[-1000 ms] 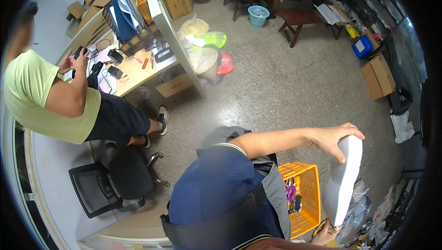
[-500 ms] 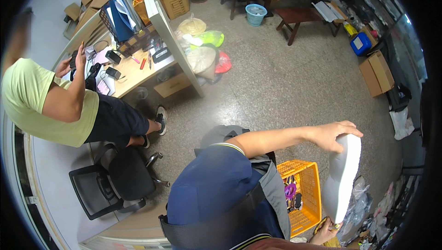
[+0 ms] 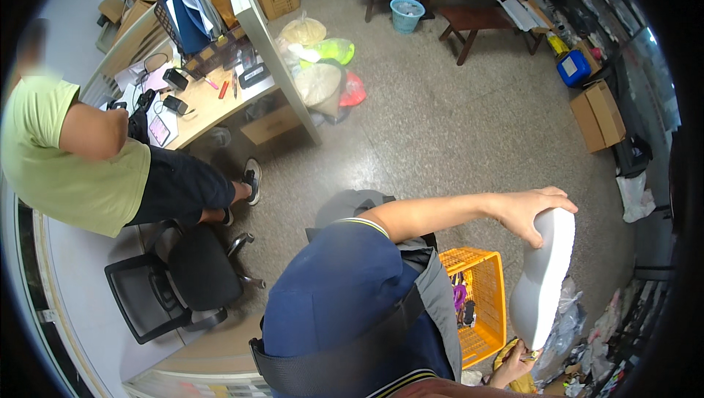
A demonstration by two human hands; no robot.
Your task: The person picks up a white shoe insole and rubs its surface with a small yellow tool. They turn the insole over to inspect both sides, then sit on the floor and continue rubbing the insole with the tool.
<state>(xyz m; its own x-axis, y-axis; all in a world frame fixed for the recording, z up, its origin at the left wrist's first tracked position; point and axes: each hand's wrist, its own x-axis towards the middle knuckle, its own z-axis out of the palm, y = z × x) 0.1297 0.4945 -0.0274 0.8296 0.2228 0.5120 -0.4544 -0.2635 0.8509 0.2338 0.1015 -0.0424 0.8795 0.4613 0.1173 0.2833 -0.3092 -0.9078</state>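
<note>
My left hand (image 3: 529, 215) is closed round the upper end of a white shoe sole (image 3: 539, 288), thumb on one side and fingers over the far end. The sole is long, thick and waisted, with a finely ridged edge. At its lower end my right hand (image 3: 511, 367) is closed, fingers bent, pinching something small and partly metallic that I cannot make out. Something yellow (image 3: 523, 385) lies by this hand. Between my body and the sole, an orange plastic crate (image 3: 501, 303) contains a purple ring (image 3: 459, 297) and several small dark items.
A person in a yellow-green shirt (image 3: 81, 156) stands at a cluttered desk (image 3: 205, 105), near a black office chair (image 3: 204, 270). Clear plastic bags and scraps (image 3: 563, 325) lie beyond the sole. A cardboard box (image 3: 598, 116) stands to the right, a wooden bench (image 3: 477, 20) at the back.
The view has shifted slightly. The other person's raised hands have dropped behind their arm. Both my hands keep nearly the same hold at the sole.
</note>
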